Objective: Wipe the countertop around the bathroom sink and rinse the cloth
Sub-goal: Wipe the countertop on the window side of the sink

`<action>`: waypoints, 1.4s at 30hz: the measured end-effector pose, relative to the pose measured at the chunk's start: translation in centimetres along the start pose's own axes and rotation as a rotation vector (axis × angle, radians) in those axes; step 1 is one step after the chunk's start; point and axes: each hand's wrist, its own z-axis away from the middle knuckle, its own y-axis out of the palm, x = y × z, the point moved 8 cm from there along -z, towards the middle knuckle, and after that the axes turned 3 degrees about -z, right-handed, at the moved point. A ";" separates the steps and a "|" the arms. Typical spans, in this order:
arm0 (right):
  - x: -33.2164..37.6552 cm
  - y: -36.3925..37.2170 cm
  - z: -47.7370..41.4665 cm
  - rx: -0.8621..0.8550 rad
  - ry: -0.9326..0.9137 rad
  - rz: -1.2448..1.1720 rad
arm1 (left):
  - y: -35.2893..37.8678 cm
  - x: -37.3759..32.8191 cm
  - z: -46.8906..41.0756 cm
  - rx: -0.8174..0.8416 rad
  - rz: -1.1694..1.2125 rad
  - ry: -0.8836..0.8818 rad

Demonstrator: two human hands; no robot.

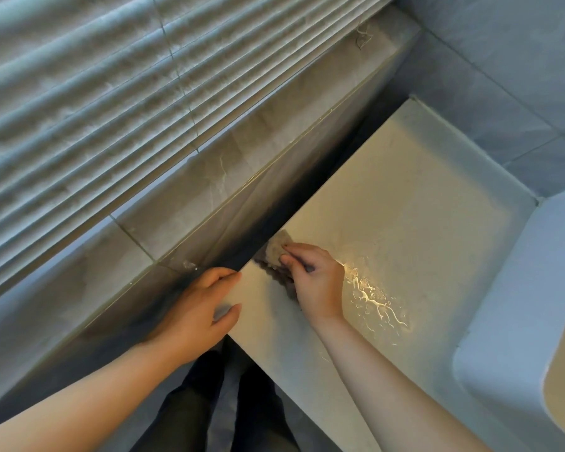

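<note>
A small tan cloth (pixel 277 249) lies bunched at the left edge of the pale countertop (pixel 405 203). My right hand (pixel 313 278) holds the cloth down with curled fingers, covering most of it. My left hand (pixel 203 308) rests over the near left corner of the countertop, fingers relaxed and slightly bent. Shiny water streaks (pixel 375 298) sit on the countertop just right of my right hand. The white sink (pixel 516 321) rises at the right edge of the view.
A tiled ledge (pixel 183 190) runs along the left of the countertop, with a dark gap between them. Window blinds (pixel 79 93) hang above the ledge. A grey tiled wall (pixel 503 76) stands behind the countertop. My legs (pixel 209 402) show below.
</note>
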 end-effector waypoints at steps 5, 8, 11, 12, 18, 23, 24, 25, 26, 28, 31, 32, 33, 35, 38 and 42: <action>1.2 -6.6 -1.0 -0.214 0.078 -0.240 | -0.4 -0.9 0.0 -0.008 -0.044 0.060; -0.7 -12.0 -4.0 -0.345 0.115 -0.168 | -0.7 -2.3 -0.7 -0.027 -0.114 0.139; -4.2 -14.4 -6.4 -0.376 0.193 -0.070 | -0.6 -3.4 -1.4 -0.029 -0.161 0.192; -5.2 -14.5 -6.7 -0.369 0.205 -0.041 | -0.5 -3.7 -1.6 -0.028 -0.175 0.206; -5.7 -11.9 -4.8 -0.328 0.120 -0.010 | 0.4 -4.9 -2.6 0.005 -0.214 0.254; -5.3 -8.5 0.1 -0.267 0.077 0.027 | 0.8 -4.9 -2.8 0.030 -0.255 0.270; -5.2 -7.9 1.2 -0.263 0.075 0.032 | 0.9 -4.8 -2.8 0.040 -0.263 0.270; -5.0 -7.3 2.2 -0.252 0.073 0.034 | 1.0 -4.7 -2.7 0.050 -0.272 0.273; -4.8 -6.8 3.2 -0.235 0.070 0.036 | 1.0 -4.5 -2.7 0.061 -0.284 0.274; -4.1 -5.9 4.7 -0.198 0.071 0.032 | 1.0 -4.4 -2.5 0.071 -0.313 0.287; -3.3 -6.1 5.9 -0.208 0.161 -0.094 | 1.2 -4.6 -2.4 0.087 -0.347 0.301; -3.0 -6.7 5.9 -0.232 0.203 -0.166 | 1.2 -4.7 -2.5 0.094 -0.358 0.299; -2.7 -7.5 5.7 -0.256 0.224 -0.224 | 1.3 -4.9 -2.5 0.092 -0.368 0.300; -1.8 -9.9 4.6 -0.312 0.199 -0.253 | 1.2 -5.4 -2.7 0.076 -0.387 0.306; -2.0 -14.8 1.9 -0.446 0.182 -0.249 | 1.5 -6.2 -3.1 0.090 -0.403 0.328; -5.7 -20.1 -1.8 -0.553 0.250 -0.195 | 2.2 -7.4 -3.4 0.101 -0.400 0.373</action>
